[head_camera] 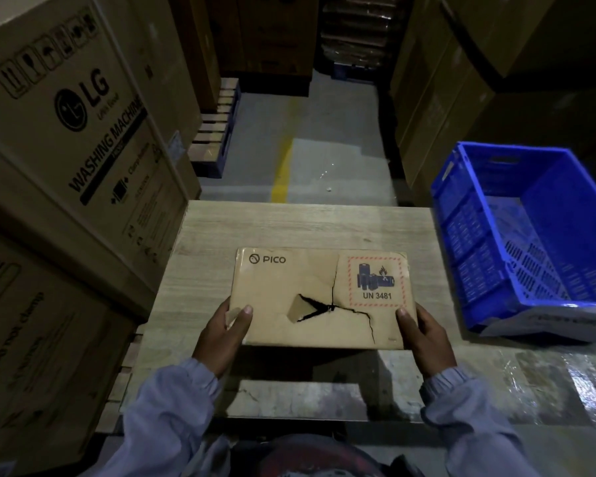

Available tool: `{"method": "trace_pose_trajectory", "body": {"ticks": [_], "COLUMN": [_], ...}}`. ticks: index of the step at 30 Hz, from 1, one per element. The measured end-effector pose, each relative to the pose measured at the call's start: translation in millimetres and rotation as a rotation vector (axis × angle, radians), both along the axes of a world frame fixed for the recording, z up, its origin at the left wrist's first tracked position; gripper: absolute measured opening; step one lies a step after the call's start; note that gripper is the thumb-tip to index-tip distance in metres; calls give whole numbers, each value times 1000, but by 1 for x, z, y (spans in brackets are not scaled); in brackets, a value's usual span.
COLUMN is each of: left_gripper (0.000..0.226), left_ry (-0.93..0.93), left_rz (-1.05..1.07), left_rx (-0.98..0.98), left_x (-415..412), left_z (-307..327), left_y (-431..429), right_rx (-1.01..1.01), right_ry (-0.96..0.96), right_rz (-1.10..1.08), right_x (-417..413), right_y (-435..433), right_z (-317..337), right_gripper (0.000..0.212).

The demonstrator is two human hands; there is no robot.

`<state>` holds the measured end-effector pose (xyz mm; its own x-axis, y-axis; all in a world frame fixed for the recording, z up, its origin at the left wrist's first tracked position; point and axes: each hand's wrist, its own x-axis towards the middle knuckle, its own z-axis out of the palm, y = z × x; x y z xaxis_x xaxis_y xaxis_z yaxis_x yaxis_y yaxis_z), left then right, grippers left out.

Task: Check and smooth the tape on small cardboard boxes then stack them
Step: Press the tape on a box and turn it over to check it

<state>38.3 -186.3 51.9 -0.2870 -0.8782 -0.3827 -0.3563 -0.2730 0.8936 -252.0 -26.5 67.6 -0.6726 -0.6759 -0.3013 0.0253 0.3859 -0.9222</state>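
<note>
A flat brown cardboard box (289,287) printed with PICO and a red-bordered UN 3481 battery label is held above the wooden table (221,225). Its top face is torn, with a dark hole and cracks near the middle. My left hand (222,333) grips the box's near left corner, thumb on top beside a loose bit of clear tape. My right hand (424,335) grips the near right corner, thumb on the top face. The fingers under the box are hidden.
A blue plastic crate (530,242) stands to the right of the table. Large washing machine cartons (66,132) are stacked on the left, more cartons at the back and right. A pallet (217,132) and a yellow floor line (283,173) lie beyond the table.
</note>
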Motion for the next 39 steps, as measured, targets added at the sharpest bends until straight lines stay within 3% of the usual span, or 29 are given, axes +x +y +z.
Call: {"method": "trace_pose_trajectory", "body": {"ticks": [4, 9, 12, 15, 18, 19, 22, 24, 26, 28, 32, 36, 39], "left_gripper": [34, 39, 60, 65, 26, 23, 48, 44, 40, 32, 46, 36, 32], "left_ry": [-28, -69, -44, 7, -74, -120, -317, -424, -346, -115, 326, 174, 188], "left_rz": [28, 8, -1, 14, 24, 15, -125, -167, -151, -80, 66, 130, 220], "left_rx": [-39, -51, -35, 17, 2, -13, -40, -108, -163, -129, -25, -134, -117], "left_x": [-4, -9, -5, 4, 8, 7, 1, -5, -12, -19, -18, -6, -2], "left_z": [-7, -5, -2, -9, -17, -19, -21, -16, 7, 38, 84, 84, 78], "left_y": [0, -8, -13, -20, -20, -19, -12, -10, -7, -2, -6, -19, -16], "right_rx": [7, -10, -10, 10, -47, -32, -55, -130, -179, -147, -81, -52, 64], "right_ry": [34, -3, 44, 261, 498, 575, 747, 856, 893, 923, 979, 915, 627], "right_rz": [-2, 10, 72, 186, 280, 297, 338, 428, 593, 736, 731, 543, 426], "right_x": [-1, -2, 0, 5, 19, 25, 44, 52, 60, 66, 59, 40, 38], "right_y": [0, -8, -9, -7, -10, -12, -22, -28, -34, -39, -40, -35, -37], "right_z": [-8, -4, 12, 40, 76, 82, 91, 87, 81, 72, 56, 49, 48], "right_gripper": [26, 30, 35, 45, 56, 66, 78, 72, 66, 62, 58, 59, 82]}}
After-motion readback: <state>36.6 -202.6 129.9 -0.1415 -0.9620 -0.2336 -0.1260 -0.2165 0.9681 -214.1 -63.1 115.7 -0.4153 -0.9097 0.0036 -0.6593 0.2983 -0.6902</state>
